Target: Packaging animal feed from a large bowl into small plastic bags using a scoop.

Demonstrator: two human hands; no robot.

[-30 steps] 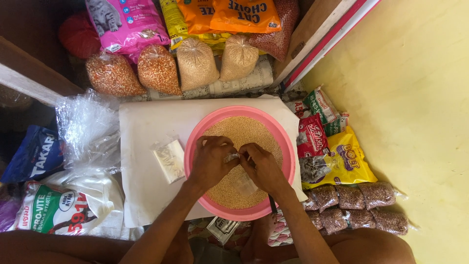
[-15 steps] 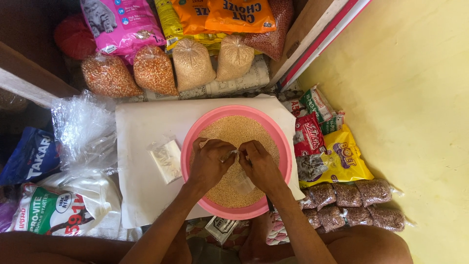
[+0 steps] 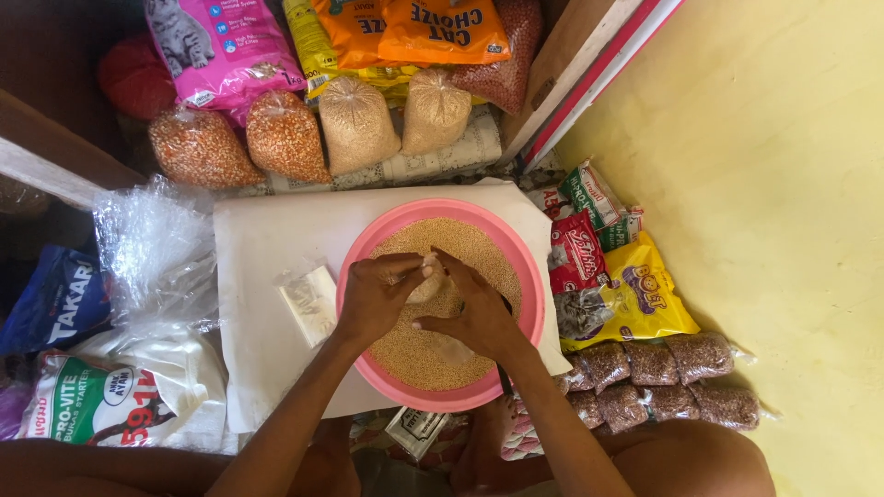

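both your hands close on one small clear plastic bag of grain [image 3: 431, 287] held over the pink basin [image 3: 529, 276]. your left hand [image 3: 373, 296] curls its fingers around the bag's left side, near the top, thumb and fingertips pressed against the plastic. your right hand [image 3: 474, 313] grips from the right and below, thumb up by the bag's neck, fingers folded around its body. the two hands touch at the bag's mouth; whether the mouth is open or twisted closed cannot be told.

the bag sits above the middle of the basin, low over the loose pale grain [image 3: 488, 253] that fills the basin nearly to the rim. the basin rests on a white board [image 3: 267, 239] laid across your lap.

on the board, just left of the basin: a small flat stack of clear plastic bags [image 3: 308, 304], apart from both hands. further left, off the board's edge: a crumpled heap of clear plastic [image 3: 152, 248], with a white feed sack [image 3: 120, 396] below it.

above the board: four tied bags of grain, two reddish-brown [image 3: 244, 138] and two pale [image 3: 354, 124]. to the right of the basin: coloured pet food packets [image 3: 635, 290], with small tied bags of brown pellets [image 3: 663, 368] below them on the yellow floor [image 3: 792, 230].
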